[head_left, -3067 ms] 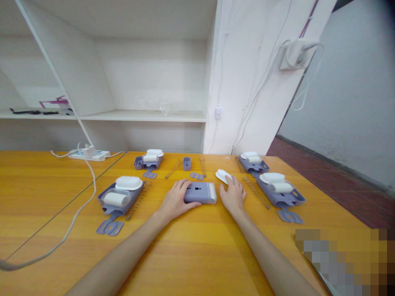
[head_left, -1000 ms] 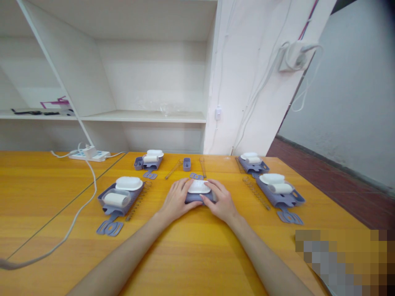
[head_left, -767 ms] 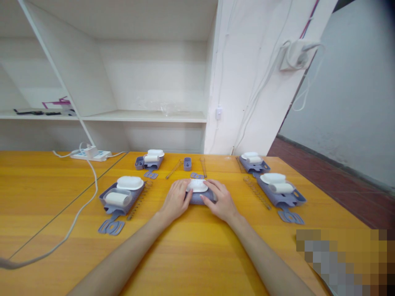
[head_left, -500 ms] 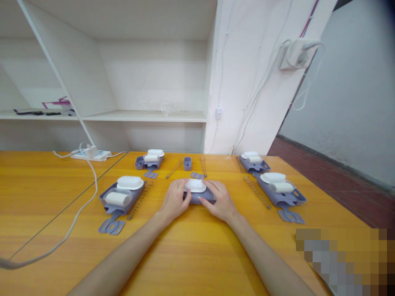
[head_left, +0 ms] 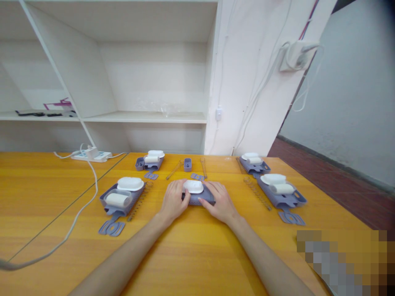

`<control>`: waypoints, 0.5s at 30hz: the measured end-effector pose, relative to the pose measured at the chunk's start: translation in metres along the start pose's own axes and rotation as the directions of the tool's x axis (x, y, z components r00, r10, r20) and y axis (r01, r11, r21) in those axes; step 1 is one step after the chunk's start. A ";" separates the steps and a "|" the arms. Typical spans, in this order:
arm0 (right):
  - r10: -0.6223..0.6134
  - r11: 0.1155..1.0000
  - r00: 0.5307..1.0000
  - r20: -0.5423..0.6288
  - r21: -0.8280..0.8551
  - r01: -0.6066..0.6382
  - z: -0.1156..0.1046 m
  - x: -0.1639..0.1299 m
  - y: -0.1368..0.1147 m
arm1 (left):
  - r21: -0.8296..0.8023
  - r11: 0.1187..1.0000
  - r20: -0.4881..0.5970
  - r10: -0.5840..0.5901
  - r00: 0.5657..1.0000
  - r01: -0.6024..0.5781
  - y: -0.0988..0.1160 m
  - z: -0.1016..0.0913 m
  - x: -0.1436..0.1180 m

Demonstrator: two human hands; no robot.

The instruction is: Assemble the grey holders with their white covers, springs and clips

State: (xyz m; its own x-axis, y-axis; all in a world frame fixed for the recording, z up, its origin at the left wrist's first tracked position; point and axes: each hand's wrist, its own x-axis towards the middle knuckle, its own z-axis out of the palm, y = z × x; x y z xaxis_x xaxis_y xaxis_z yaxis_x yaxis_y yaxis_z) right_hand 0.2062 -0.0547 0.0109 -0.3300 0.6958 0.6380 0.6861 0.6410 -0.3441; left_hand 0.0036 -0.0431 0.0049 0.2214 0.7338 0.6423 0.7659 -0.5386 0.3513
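On table, 2 hands gripping unlabelled case

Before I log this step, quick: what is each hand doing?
Left hand: fingers curled on the left end of the purple housing.
Right hand: gripping its right end, fingers beside the white cap.

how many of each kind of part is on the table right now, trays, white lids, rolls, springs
purple trays: 5, one under the left hand and right hand, four set apart
white oval lids: 5
white rolls: 4
coil springs: 5
total: 19
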 end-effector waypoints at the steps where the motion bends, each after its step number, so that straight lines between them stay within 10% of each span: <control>1: 0.003 1.000 1.000 0.000 -0.001 -0.003 0.001 0.000 0.000 | -0.014 1.000 0.014 0.011 1.000 -0.011 0.000 0.000 0.000; 15: 0.107 0.994 0.994 -0.027 0.030 -0.106 0.014 -0.001 0.011 | -0.034 0.999 0.118 0.043 0.992 -0.040 -0.004 0.006 0.002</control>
State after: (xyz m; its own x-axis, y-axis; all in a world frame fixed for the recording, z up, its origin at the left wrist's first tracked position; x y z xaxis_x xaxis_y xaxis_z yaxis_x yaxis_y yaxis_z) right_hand 0.2051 -0.0435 -0.0029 -0.2372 0.7511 0.6161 0.6975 0.5731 -0.4302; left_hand 0.0045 -0.0366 0.0011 0.3241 0.7534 0.5722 0.7357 -0.5809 0.3481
